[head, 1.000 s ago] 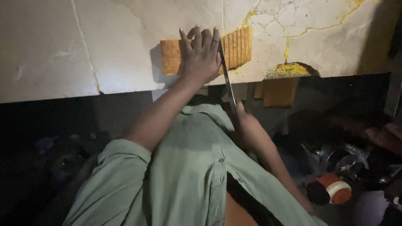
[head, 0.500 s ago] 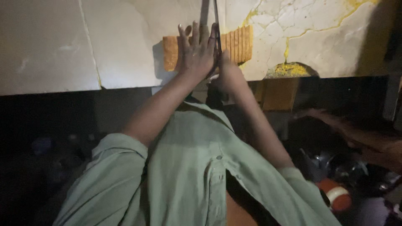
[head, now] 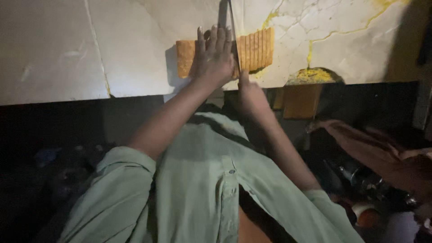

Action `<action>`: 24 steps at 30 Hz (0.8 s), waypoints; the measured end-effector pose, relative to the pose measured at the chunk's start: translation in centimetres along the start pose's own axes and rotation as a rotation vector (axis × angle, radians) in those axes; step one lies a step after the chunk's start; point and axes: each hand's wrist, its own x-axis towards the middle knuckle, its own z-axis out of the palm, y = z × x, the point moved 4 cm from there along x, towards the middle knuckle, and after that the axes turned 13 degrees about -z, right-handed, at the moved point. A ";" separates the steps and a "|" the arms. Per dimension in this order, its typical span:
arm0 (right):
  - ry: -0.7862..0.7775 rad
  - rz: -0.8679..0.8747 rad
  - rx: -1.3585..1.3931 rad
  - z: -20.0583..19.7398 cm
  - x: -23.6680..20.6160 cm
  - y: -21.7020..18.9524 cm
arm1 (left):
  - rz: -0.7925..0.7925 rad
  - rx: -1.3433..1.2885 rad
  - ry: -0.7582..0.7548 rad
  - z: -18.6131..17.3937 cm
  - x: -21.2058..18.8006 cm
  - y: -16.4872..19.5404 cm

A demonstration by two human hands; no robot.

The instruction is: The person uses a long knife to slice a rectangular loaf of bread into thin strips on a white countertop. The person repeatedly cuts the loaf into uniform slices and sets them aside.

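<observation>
1. Dim room, seen from the head looking down; a pale marble slab (head: 67, 49) with yellow veining fills the upper frame, and dark clutter lies below its edge.
2. Nearest: pale green shirt (head: 198, 189), buttoned, sleeves rolled above the elbows; both bare forearms extend up toward the slab.
3. Lower right: a round tin (head: 362, 213) with a pale band among dark objects; detail too dim to tell. Another person's arm (head: 373, 150) reaches in from the right edge.
4. Right hand (head: 249, 92): at the slab's near edge, fingers wrapped tight around the handle of a long knife (head: 234, 42); the blade runs away from the body, standing in the slab of sweet.
5. Left hand (head: 213, 58): flat, palm down on the orange-brown sweet slab (head: 256, 49), fingers straight and slightly spread, gripping nothing, just beside the blade's left face.
6. Sweet slab: rectangular, lying on the marble near its front edge; the part right of the blade shows parallel cut lines, the left end (head: 184, 56) uncut.
7. Farther right: yellow crumb residue (head: 312, 74) at the marble's edge.
</observation>
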 end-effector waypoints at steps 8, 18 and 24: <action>-0.020 0.028 0.075 -2.8 -3.8 -6.0 | -0.020 0.035 0.034 -0.2 -0.3 -0.8; 0.045 -0.134 -0.086 4.7 -3.7 1.3 | -0.003 0.055 -0.093 0.1 -0.6 -1.2; 0.043 -0.100 0.008 -4.0 2.6 -5.4 | 0.012 0.300 -0.005 0.4 -0.2 -1.4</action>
